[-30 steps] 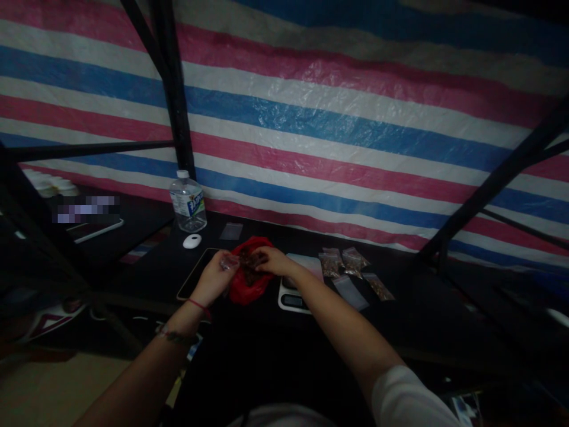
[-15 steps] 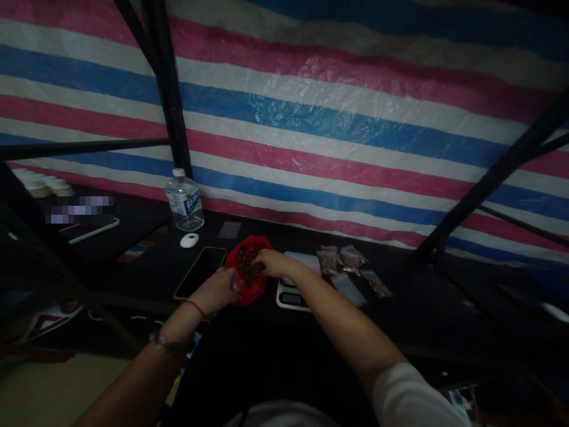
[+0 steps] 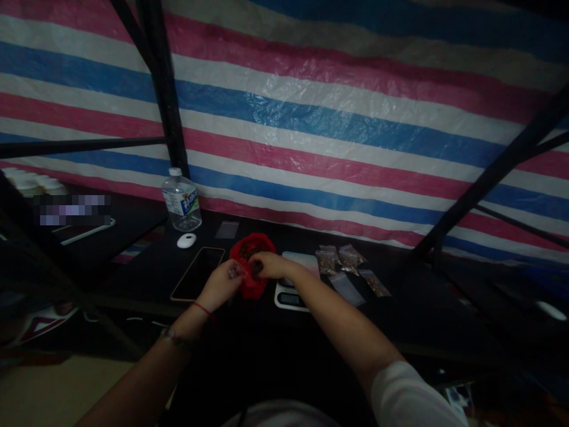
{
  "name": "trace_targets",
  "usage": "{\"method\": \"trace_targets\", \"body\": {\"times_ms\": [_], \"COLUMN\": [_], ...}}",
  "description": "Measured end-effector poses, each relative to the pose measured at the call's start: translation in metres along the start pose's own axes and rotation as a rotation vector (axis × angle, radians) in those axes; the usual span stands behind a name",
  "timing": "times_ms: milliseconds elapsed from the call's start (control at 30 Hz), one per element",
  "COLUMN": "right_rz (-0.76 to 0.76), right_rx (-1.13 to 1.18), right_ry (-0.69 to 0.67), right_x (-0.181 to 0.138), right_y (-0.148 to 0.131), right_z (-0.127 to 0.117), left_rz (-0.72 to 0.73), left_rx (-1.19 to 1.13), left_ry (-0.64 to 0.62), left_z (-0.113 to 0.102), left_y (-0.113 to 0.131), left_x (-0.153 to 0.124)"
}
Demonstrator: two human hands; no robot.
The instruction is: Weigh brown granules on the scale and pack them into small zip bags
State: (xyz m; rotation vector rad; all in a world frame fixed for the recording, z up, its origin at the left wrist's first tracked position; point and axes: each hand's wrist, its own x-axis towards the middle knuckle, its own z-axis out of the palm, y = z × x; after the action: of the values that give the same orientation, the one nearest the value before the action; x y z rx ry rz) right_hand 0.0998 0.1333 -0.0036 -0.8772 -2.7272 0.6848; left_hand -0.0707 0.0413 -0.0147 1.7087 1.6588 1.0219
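Observation:
A red plastic bag [image 3: 252, 249] holding dark brown bits lies open on the black table [image 3: 400, 314]. My left hand [image 3: 223, 284] is closed on a small clear pouch, held at the bag's near left edge. My right hand [image 3: 268, 265] is pinched over the bag's near side, fingertips close to the pouch, with some of the brown bits in them. A white digital scale [image 3: 294, 287] sits just right of the bag, partly under my right forearm.
A phone [image 3: 198, 273] lies left of the bag, with a white mouse [image 3: 186, 240], a water bottle [image 3: 181, 200] and an empty clear pouch [image 3: 227, 230] behind. Several filled pouches [image 3: 340, 259] and an empty one [image 3: 348, 289] lie right of the scale. Black frame bars cross both sides.
My left hand dropped to the bag's near edge half a second ago, then rose again with the pouch. My right hand drew back from inside the bag toward the pouch.

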Motion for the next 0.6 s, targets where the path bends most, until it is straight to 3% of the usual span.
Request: {"method": "trace_targets", "body": {"times_ms": [200, 367, 600], "right_rz": [-0.033, 0.056, 0.093], "right_rx": [0.126, 0.296, 0.59], "right_ry": [0.05, 0.078, 0.155], "right_x": [-0.002, -0.008, -0.017], "right_y": [0.003, 0.006, 0.016], "right_z": [-0.002, -0.004, -0.007], "left_rz": [-0.029, -0.039, -0.026], "left_rx": [-0.165, -0.056, 0.154], "left_ry": [0.021, -0.01, -0.168], "left_z": [-0.002, -0.013, -0.025], "left_y": [-0.005, -0.002, 0.004], "left_x": [0.003, 0.002, -0.002]}}
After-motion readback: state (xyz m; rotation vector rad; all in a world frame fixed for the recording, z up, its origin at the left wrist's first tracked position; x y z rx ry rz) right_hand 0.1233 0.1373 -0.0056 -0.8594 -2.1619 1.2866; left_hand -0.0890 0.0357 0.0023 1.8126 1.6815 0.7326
